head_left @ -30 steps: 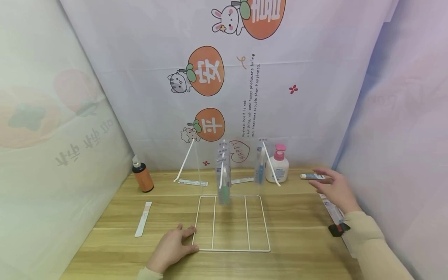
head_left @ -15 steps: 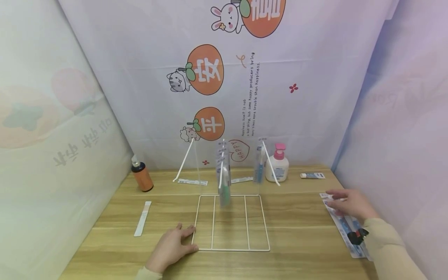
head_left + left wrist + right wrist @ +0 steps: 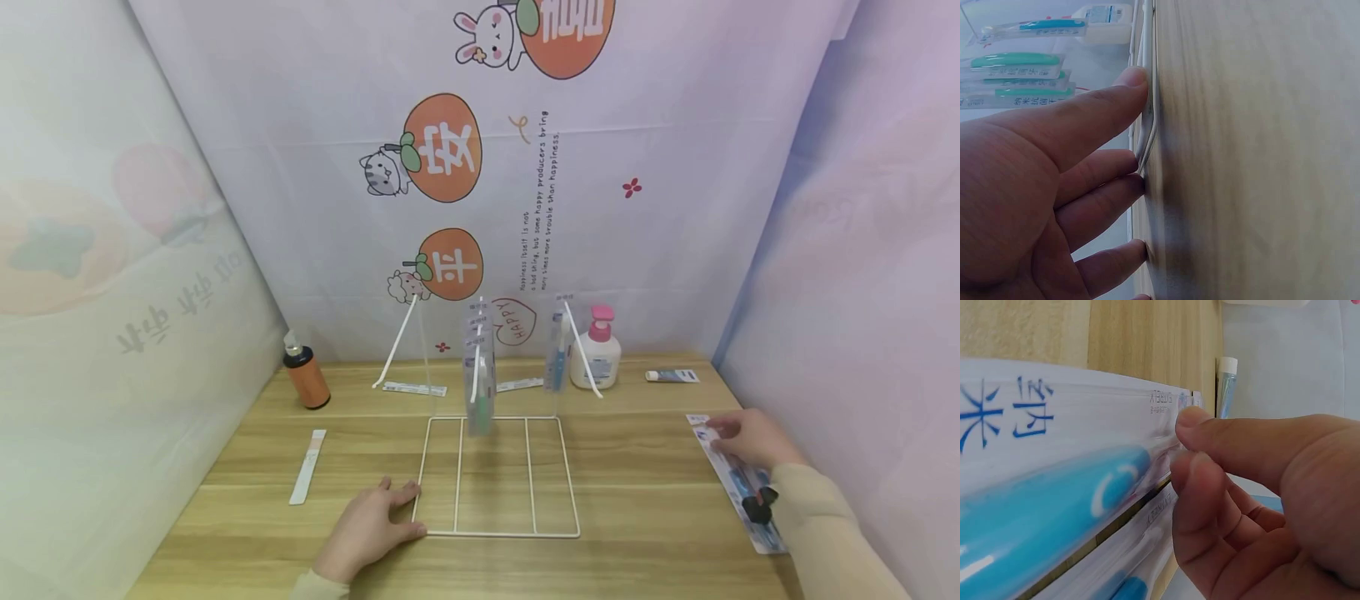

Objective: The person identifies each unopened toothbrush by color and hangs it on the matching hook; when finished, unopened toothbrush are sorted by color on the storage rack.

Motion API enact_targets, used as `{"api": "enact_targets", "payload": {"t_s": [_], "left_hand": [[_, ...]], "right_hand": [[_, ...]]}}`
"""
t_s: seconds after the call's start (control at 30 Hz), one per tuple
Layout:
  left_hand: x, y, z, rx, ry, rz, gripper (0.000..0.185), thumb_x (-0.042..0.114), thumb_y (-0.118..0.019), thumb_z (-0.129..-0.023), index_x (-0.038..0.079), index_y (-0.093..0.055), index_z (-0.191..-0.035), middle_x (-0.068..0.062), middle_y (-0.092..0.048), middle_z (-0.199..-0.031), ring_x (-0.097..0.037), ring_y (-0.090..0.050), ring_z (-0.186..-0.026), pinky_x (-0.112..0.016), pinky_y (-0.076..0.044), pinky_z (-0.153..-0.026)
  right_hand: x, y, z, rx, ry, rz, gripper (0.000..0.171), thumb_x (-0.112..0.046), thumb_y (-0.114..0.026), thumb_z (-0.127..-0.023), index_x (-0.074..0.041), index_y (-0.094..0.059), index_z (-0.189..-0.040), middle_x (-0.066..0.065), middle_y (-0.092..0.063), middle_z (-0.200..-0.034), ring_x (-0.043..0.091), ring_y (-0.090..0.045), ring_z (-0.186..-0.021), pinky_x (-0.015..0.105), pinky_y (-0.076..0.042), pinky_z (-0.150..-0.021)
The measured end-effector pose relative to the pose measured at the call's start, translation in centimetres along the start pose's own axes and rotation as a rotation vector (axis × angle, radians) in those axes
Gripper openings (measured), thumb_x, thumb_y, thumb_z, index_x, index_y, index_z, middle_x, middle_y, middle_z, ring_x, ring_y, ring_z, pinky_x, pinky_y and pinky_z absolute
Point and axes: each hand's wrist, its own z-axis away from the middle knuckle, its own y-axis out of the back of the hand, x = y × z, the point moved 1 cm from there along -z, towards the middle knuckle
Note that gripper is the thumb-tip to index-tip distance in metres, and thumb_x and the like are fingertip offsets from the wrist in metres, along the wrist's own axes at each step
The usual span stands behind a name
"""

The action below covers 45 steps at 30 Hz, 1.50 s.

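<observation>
My left hand [image 3: 369, 527] rests at the near left corner of a white wire display rack [image 3: 501, 535]. In the left wrist view its thumb and extended fingertips touch the rack's base wire. My right hand [image 3: 759, 437] pinches the upper end of a packaged blue toothbrush [image 3: 1054, 506], thumb on one edge and index finger on the other. A second packaged toothbrush [image 3: 1129, 569] lies alongside on the table. On the rack's middle hook hang several packaged toothbrushes [image 3: 480, 392] with green handles. A packaged blue toothbrush [image 3: 558, 354] hangs on the right hook.
Behind the rack's right side stands a white pump bottle [image 3: 596, 358] with a pink top. A toothpaste tube [image 3: 672, 376] lies at the back right. An orange bottle [image 3: 307, 375] stands back left, with a white strip [image 3: 307, 467] in front. Fabric walls enclose three sides.
My right hand has moved from beside the toothpaste tube down to the packaged toothbrushes and now pinches one. The toothpaste tube stays on the table. My left hand has kept its place.
</observation>
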Motion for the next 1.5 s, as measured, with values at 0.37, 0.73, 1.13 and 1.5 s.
{"api": "enact_targets", "payload": {"t_s": [0.37,0.73,1.13,1.5], "left_hand": [[-0.1,-0.1,0.0,-0.01,-0.01,0.002,0.068,0.044,-0.091,-0.085,0.006,-0.073,-0.138,-0.011,-0.069,-0.143,-0.06,-0.054,-0.136,-0.076,-0.043,-0.107],[-0.1,-0.1,-0.1,-0.006,-0.01,0.006,0.068,0.045,-0.09,-0.085,0.006,-0.073,-0.138,-0.011,-0.069,-0.143,-0.06,-0.054,-0.136,-0.077,-0.043,-0.108],[-0.2,-0.2,-0.1,-0.002,-0.017,-0.001,0.068,0.044,-0.091,-0.085,0.005,-0.073,-0.138,-0.012,-0.07,-0.141,-0.06,-0.055,-0.135,-0.077,-0.043,-0.107],[-0.3,-0.3,-0.1,0.005,-0.02,-0.011,0.068,0.044,-0.091,-0.085,0.006,-0.073,-0.138,-0.011,-0.071,-0.14,-0.059,-0.055,-0.135,-0.075,-0.045,-0.107]], "right_hand": [[0.5,-0.4,-0.3,-0.002,0.008,0.007,0.05,-0.024,-0.087,-0.091,0.002,-0.073,-0.131,0.027,-0.074,-0.116,0.048,-0.068,-0.108,0.065,-0.054,-0.088],[0.3,0.0,0.0,0.005,0.031,-0.024,0.054,-0.029,-0.082,-0.096,0.001,-0.069,-0.138,0.031,-0.072,-0.125,0.058,-0.063,-0.12,0.071,-0.051,-0.094],[-1.2,-0.5,1.1,0.158,0.127,-0.15,0.056,-0.041,-0.082,-0.098,-0.006,-0.071,-0.141,0.027,-0.07,-0.136,0.034,-0.073,-0.108,0.041,-0.06,-0.083],[-10.4,0.6,5.1,0.373,0.234,-0.407,0.051,-0.027,-0.085,-0.097,-0.01,-0.07,-0.143,-0.001,-0.076,-0.121,0.002,-0.076,-0.089,0.024,-0.063,-0.071]]}}
